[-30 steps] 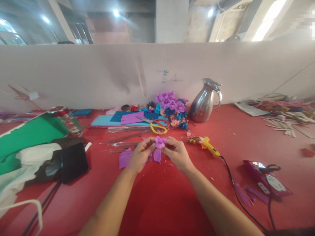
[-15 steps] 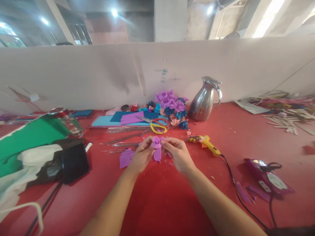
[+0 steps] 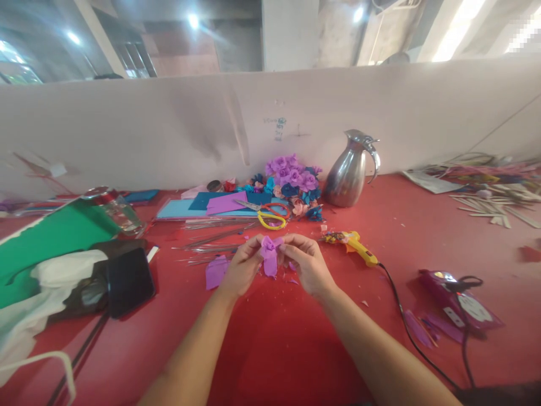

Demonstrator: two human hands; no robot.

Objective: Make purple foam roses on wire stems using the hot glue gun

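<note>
A small purple paper flower (image 3: 270, 255) with loose petals is held up over the red table, one petal hanging downward. My left hand (image 3: 244, 269) pinches it from the left, fingers closed at its edge. From the right, my right hand (image 3: 310, 266) grips a petal between thumb and fingers. Cut purple paper pieces (image 3: 217, 273) lie just left of my left hand. Behind the hands rest scissors (image 3: 273, 219) with yellow and red handles. A yellow hot glue gun (image 3: 359, 250) lies to the right of my right hand.
Finished paper flowers (image 3: 291, 175) are bunched at the back beside a steel jug (image 3: 349, 172). Thin wires (image 3: 211, 239) and coloured paper sheets (image 3: 173, 209) lie behind. A phone (image 3: 130, 281) is at left; a purple power strip (image 3: 459, 299) with cords sits at right.
The purple flower has turned slightly in my fingers, so its petals show at a different angle. Both hands stay nearly in place, still gripping it.
</note>
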